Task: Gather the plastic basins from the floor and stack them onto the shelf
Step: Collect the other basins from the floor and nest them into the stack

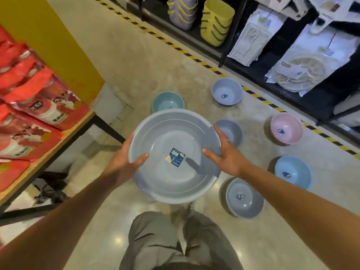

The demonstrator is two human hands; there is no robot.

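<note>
Left hand (127, 159) and right hand (224, 154) grip opposite rims of grey basin (173, 137), held above floor (136, 61); six basins there.

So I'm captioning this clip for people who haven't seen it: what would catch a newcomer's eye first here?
First, the large grey-blue basin held at centre frame, left hand and right hand each gripping a side of its rim. Next, the smaller basins scattered on the floor beyond and to the right, the pink basin standing out among blues and greys. Then the red packages stacked at far left.
</note>
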